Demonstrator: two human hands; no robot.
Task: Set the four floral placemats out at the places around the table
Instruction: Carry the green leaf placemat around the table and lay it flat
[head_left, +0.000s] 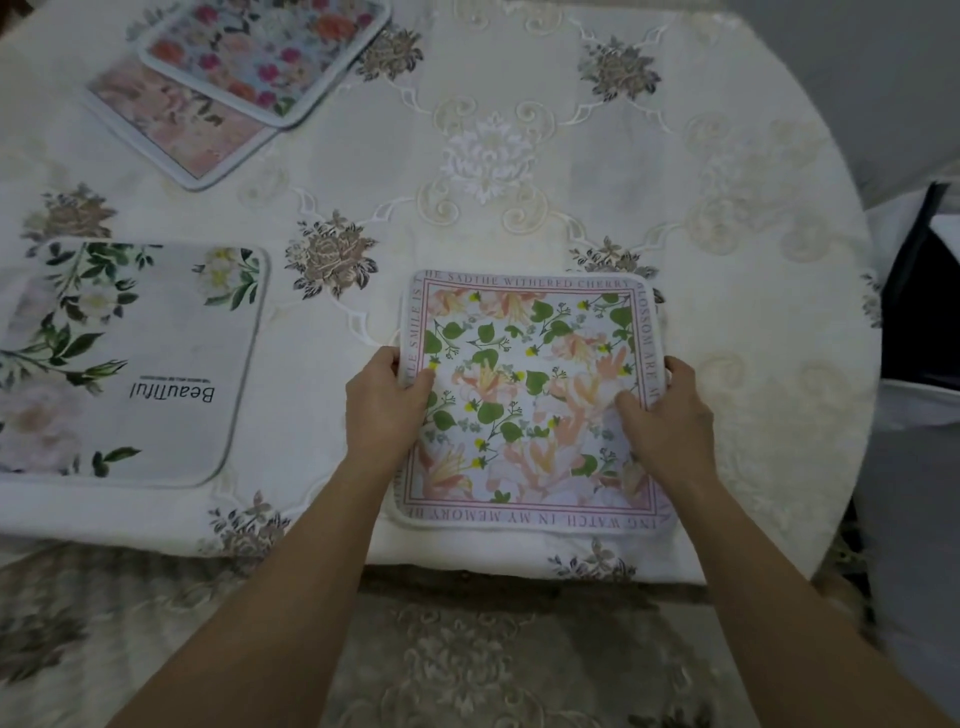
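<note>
A placemat with peach lilies, green leaves and a lettered pink border lies flat near the table's front edge. My left hand grips its left edge, thumb on top. My right hand grips its right edge the same way. To the left lies a white placemat with green leaves and the word "Beautiful". At the far left, a bright rose placemat overlaps a pale pink one.
The round table wears a cream embroidered tablecloth that hangs over the front edge. A dark object stands beyond the table's right side. A patterned rug covers the floor below.
</note>
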